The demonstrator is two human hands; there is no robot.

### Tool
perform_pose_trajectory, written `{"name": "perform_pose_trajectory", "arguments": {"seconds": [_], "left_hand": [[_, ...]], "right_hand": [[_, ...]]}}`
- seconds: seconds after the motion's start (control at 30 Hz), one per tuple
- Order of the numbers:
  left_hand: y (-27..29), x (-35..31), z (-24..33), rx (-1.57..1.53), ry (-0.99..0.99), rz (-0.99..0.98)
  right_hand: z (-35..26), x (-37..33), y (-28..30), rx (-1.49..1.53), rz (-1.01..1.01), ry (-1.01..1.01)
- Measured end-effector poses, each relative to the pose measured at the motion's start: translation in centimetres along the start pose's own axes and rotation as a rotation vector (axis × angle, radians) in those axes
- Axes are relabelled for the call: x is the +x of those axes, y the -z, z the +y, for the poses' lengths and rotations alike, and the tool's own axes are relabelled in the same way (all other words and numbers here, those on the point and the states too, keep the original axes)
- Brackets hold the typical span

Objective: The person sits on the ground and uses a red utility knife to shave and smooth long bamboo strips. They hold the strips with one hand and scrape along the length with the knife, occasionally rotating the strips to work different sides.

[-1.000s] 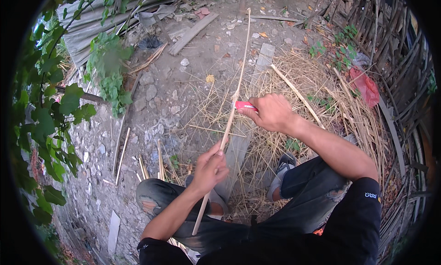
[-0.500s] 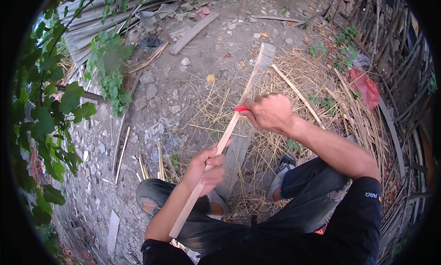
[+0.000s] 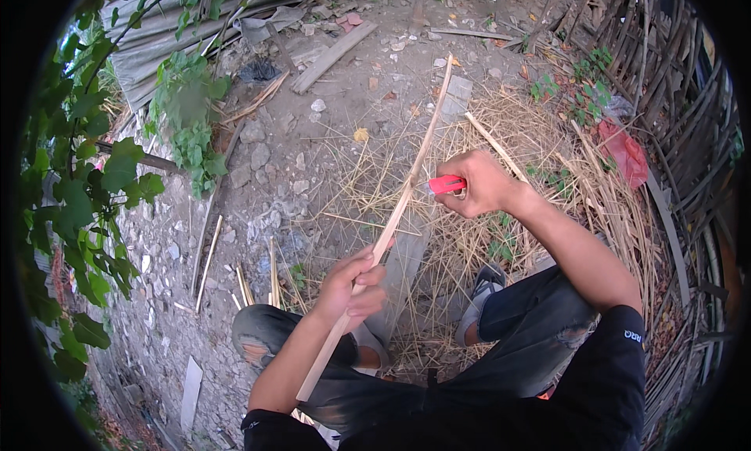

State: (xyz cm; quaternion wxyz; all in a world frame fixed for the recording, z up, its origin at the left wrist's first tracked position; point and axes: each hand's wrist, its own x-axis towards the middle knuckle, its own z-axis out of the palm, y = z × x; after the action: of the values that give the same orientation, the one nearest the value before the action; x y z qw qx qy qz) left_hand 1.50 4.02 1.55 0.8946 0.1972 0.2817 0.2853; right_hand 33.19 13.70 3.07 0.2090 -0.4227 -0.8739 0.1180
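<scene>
A long, pale strip of split bamboo or wood (image 3: 397,216) slants from near my lap up to the far middle, bending slightly at a darker node. Around its lower half my left hand (image 3: 350,289) is closed, fingers wrapped over it. My right hand (image 3: 483,186) grips a red-handled cutter knife (image 3: 447,185) just right of the strip. The knife's short tip points at the strip near the node, with a small gap between them. Most of the handle is hidden inside my fist.
Thin shavings (image 3: 501,122) cover the ground ahead and right. A flat board (image 3: 405,267) lies between my feet. More pale strips (image 3: 244,287) stand by my left knee. A grey plank (image 3: 335,57) rests farther off. Leafy branches (image 3: 78,208) hang at left; a stick fence (image 3: 673,99) bounds the right.
My right hand with the knife has moved right, off the strip. The strip's far end has shifted slightly and now shows narrower and more curved. My left hand keeps its grip.
</scene>
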Motion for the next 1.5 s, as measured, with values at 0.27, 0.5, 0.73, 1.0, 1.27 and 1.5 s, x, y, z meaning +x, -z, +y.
{"name": "perform_pose_trajectory", "arguments": {"seconds": [0.27, 0.5, 0.73, 1.0, 1.27, 1.5], "left_hand": [[-0.4, 0.0, -0.3, 0.082, 0.101, 0.011], [-0.3, -0.1, -0.3, 0.07, 0.136, -0.02], [-0.1, 0.6, -3.0, 0.397, -0.024, 0.079], [1.1, 1.1, -6.6, 0.55, 0.046, 0.066], [0.7, 1.9, -4.7, 0.54, -0.239, 0.206], [-0.3, 2.3, -3.8, 0.548, -0.289, 0.182]], "right_hand": [[-0.6, 0.3, -1.7, 0.245, 0.138, 0.093], [-0.4, 0.5, -2.9, 0.589, -0.065, -0.262], [-0.4, 1.0, -3.7, 1.093, 0.174, -0.612], [6.4, -0.5, 2.3, 1.111, 0.6, -0.78], [1.2, -1.3, 2.9, 0.246, 0.11, -0.645], [-6.1, -1.6, 1.0, 0.154, -0.13, -0.383]]}}
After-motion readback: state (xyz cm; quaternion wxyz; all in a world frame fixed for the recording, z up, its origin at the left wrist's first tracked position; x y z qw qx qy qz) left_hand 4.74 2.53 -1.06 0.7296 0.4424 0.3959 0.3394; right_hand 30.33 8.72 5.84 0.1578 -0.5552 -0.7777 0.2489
